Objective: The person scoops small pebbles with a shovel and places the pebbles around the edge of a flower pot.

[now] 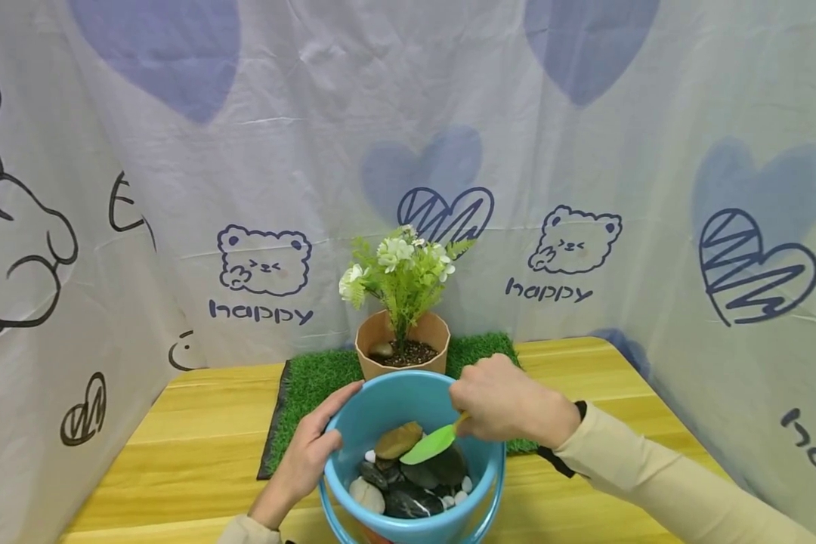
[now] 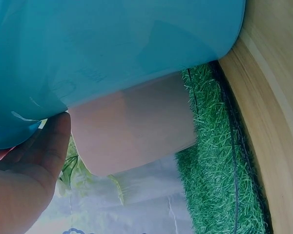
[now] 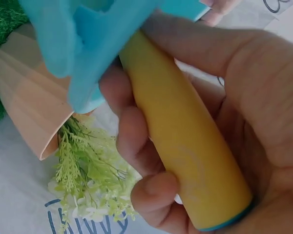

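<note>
- The right hand [image 1: 506, 400], at the bucket's two o'clock, grips a small shovel [image 1: 430, 446] by its thick yellow handle [image 3: 185, 131], which ends in blue.
- The shovel's light green, rounded blade is inside the blue bucket [image 1: 408, 391], over brown, black and white stones [image 1: 413, 500]; contact is unclear.
- The left hand [image 1: 306, 449] pinches the bucket's rim at ten o'clock.
- The handle bears a faint, unreadable mark.
- At eleven and one o'clock, the cloth [image 1: 340, 91] reads "happy".
</note>
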Action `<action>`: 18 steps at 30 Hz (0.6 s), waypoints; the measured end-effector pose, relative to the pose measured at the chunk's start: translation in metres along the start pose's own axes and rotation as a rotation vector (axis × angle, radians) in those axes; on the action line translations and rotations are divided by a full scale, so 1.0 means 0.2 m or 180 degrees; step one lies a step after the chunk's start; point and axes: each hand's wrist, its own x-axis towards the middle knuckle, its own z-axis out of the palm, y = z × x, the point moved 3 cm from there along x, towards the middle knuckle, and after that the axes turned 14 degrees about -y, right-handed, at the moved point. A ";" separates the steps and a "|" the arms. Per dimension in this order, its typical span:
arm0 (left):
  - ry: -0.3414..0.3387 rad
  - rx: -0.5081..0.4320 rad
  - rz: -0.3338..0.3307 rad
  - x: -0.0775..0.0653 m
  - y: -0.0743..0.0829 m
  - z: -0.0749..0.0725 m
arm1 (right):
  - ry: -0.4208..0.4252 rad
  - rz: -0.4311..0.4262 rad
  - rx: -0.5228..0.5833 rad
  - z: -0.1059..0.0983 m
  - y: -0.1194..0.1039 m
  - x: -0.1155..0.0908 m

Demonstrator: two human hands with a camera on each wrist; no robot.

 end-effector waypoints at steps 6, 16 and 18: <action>0.0005 -0.0006 0.0019 0.00 0.00 0.00 | 0.0218 0.0142 0.0003 0.03 0.04 0.02; 0.0040 0.0020 0.0058 0.00 0.00 0.00 | 0.0270 0.0044 0.0071 0.05 0.07 0.03; 0.0040 0.0009 0.0062 0.00 0.00 0.00 | 0.0259 0.0052 0.0087 0.05 0.08 0.04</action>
